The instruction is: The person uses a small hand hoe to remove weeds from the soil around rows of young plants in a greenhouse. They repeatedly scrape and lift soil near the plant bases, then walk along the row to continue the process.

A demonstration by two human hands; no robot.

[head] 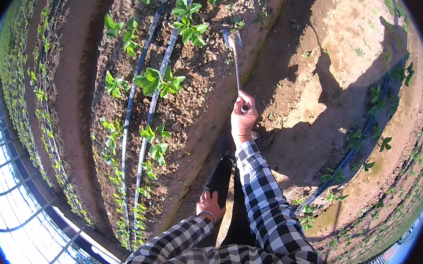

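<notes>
My right hand (243,116) grips the handle of a small hand hoe (236,67), its round butt end poking out of the fist. The metal hoe blade (227,38) rests at the right shoulder of the raised soil bed (188,118), against a small weed (237,23). Left of the blade grow leafy strawberry-like plants (190,30). My left hand (210,207) lies on my left thigh, fingers spread, with a light band (208,214) around the wrist. It holds nothing.
Two drip irrigation lines (163,62) (138,69) run along the bed between the plants. A furrow (289,146) with my shadow lies to the right, then another planted bed with a drip line (362,137). More rows and a greenhouse frame (6,185) curve along the left.
</notes>
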